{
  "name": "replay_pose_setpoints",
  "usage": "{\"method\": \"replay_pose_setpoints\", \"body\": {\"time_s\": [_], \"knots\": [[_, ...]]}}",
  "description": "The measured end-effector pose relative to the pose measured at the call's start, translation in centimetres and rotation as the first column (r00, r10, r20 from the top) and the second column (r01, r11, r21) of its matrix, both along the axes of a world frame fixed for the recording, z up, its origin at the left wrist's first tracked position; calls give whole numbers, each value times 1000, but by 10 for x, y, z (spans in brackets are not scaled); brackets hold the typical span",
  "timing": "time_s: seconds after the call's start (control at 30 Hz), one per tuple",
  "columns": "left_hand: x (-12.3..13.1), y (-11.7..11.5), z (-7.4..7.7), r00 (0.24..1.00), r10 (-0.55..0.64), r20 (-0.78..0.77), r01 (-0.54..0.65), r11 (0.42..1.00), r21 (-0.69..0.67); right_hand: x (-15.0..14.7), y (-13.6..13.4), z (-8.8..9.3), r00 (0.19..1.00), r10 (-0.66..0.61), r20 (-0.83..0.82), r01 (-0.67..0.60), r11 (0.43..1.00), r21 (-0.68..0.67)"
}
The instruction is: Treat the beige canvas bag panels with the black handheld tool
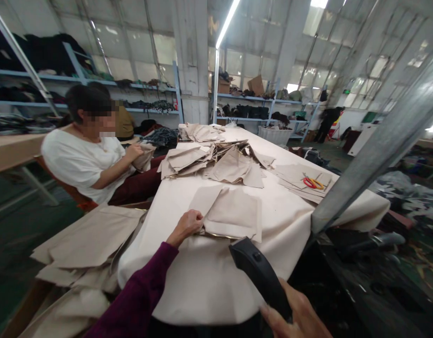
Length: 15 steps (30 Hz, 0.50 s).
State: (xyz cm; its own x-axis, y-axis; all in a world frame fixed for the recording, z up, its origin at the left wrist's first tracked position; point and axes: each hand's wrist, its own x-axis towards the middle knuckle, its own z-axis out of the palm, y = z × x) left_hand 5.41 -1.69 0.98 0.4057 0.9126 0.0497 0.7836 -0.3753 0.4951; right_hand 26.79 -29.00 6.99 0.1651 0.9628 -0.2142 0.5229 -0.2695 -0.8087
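A beige fabric piece (233,211) with a zipper (223,236) along its near edge lies on the cloth-covered table (198,281). My left hand (188,225) pinches its left corner, fingers closed on the fabric. In my right hand (295,310) is a black hair clipper (260,270), gripped around its body. The clipper's head is close to the zipper edge at the near right; whether it touches the fabric I cannot tell.
Beige pieces (233,164) are heaped farther up the table. Scissors (313,183) rest on flat pieces at the right, near a slanted metal post (378,136). More pieces (93,234) are stacked at the left. A seated person (93,155) handles fabric across the left side.
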Motion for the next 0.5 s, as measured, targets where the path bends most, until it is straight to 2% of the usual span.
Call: {"method": "replay_pose_setpoints", "body": {"time_s": [0.13,0.27,0.37,0.5], "knots": [[-1,9,-3,998,-30,50,34,997,-76,-7,31,5,996,32,-80,-36,998,-51],[6,11,-5,997,7,76,-4,999,-40,-12,56,8,991,46,-124,-48,999,-18],[9,11,-7,996,17,83,-14,999,-37,-13,67,10,985,59,-160,-63,998,-20],[2,8,-7,996,-39,79,43,997,-57,-13,75,11,984,75,-163,-78,997,-13]]}}
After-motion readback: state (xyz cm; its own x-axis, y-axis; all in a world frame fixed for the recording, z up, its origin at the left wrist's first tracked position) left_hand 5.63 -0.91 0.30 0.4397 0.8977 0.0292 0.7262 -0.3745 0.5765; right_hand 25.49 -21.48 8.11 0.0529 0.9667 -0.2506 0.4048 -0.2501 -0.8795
